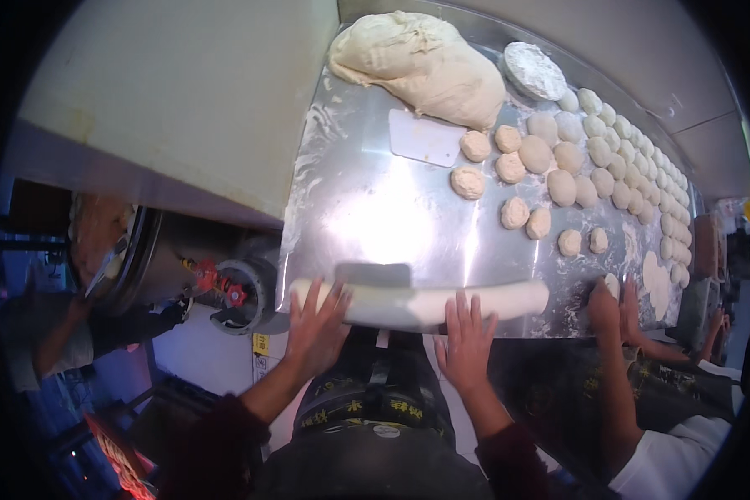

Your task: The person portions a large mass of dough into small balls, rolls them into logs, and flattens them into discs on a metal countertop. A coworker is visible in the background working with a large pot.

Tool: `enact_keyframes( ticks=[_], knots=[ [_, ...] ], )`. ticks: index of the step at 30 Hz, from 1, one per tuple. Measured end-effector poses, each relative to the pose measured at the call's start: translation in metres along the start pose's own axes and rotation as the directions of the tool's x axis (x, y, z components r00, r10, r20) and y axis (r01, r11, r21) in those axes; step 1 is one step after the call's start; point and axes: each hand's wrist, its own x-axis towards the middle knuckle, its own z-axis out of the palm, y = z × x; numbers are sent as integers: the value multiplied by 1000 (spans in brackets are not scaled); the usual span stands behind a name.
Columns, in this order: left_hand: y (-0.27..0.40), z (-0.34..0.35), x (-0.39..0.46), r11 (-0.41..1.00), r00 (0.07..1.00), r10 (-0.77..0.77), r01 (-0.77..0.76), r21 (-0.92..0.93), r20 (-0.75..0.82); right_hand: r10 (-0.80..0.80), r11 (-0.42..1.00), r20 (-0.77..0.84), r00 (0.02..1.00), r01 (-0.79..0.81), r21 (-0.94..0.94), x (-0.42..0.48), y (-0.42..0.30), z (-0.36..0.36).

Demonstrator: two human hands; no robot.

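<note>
A long, thick roll of pale dough [506, 300] lies along the front edge of the steel worktable [350, 250]. My left hand [315, 331] rests on its left end with the fingers spread. Farther right, my right hand [469, 344] touches the roll with its fingertips, palm down and fingers apart. Neither hand grips the dough. Beyond them are a white dough scraper [425, 137] lying flat and a large mass of dough [419, 69]. Several rough dough pieces [467, 182] sit to the right of the scraper.
A bowl of flour [534, 70] stands at the back. Rows of smooth dough balls [625, 150] cover the table's right side. At right, a co-worker's hand [603, 306] presses a dough piece near flattened dough [656, 284]. Red valve handles [206, 275] are beside the table's left edge.
</note>
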Motion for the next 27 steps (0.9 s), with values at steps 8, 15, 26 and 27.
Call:
enact_keyframes(
  ticks=[8, 15, 26, 27],
  knots=[
    [-20, -34, 143, 996, 916, 7, 29, 83, -402, 88, 960, -275, 957, -8, 280, 100, 99, -21],
    [57, -58, 190, 972, 929, 215, -234, -27, -303, 96, 992, -394, 914, -57, 110, 105, 135, -41],
    [137, -6, 197, 995, 939, 101, -93, 39, -330, -39, 986, -347, 937, 92, 137, 109, 95, -33],
    [140, -3, 188, 995, 965, 95, -88, 38, -245, -51, 992, -320, 946, 84, 91, 108, 98, -22]
  ],
)
